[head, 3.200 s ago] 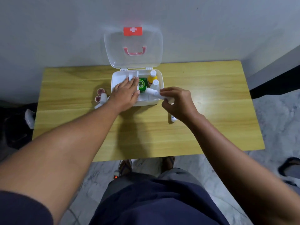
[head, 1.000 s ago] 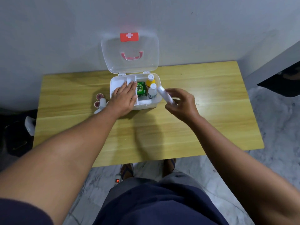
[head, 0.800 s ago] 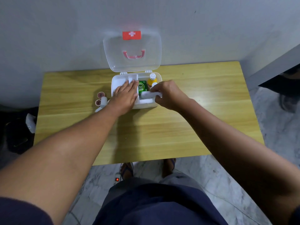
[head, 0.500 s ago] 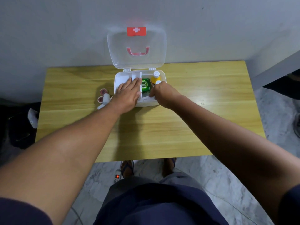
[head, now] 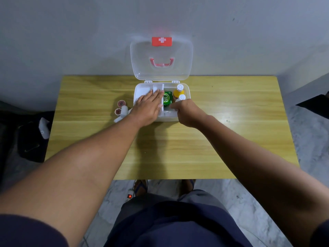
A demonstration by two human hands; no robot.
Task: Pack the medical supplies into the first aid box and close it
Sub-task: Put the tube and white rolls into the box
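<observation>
The white first aid box (head: pixel 188 91) stands at the back middle of the wooden table (head: pixel 213 139), its clear lid (head: pixel 179 56) upright against the wall. Inside are a green packet (head: pixel 167 99), a yellow bottle (head: pixel 178 91) and a white bottle (head: pixel 181 97). My left hand (head: pixel 148 107) lies flat over the box's left compartment. My right hand (head: pixel 187 112) is curled over the front right of the box, closed on a white tube (head: pixel 167 114) that is mostly hidden. Left of the box lie two small red-ended rolls (head: pixel 121 103) and a white bottle (head: pixel 124 110).
A grey wall rises right behind the table. A black bag (head: pixel 30 139) with a white object on it sits on the floor at the left. A power strip with a red light (head: pixel 130 196) lies by my feet under the table's front edge.
My right hand carried the white tube from beside the box into its front right part and lowered it there. My left hand has stayed flat on the box.
</observation>
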